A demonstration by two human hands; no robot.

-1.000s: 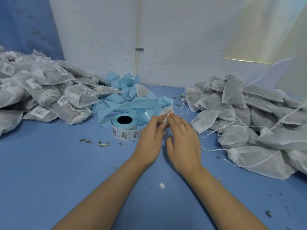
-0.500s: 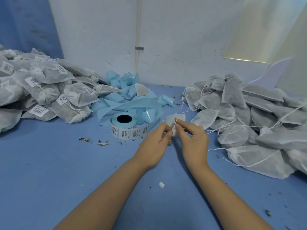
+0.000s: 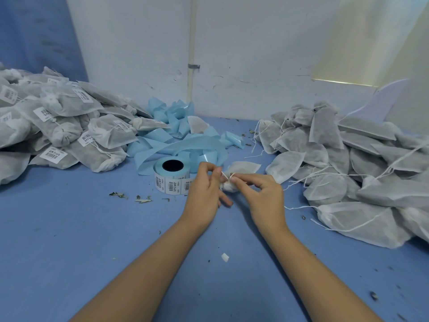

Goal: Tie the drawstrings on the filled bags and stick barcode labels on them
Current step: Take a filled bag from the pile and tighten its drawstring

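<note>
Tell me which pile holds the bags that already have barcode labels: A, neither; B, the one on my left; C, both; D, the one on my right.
B: bags in the left pile carry white barcode labels, while the right pile shows none.

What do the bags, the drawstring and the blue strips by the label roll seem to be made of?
The bags: probably thin non-woven fabric, matte white; the dark filling shows through. The drawstring: thin white cord, perhaps cotton, limp and kinked. The blue strips: likely glossy label backing paper; they curl and catch light.
</note>
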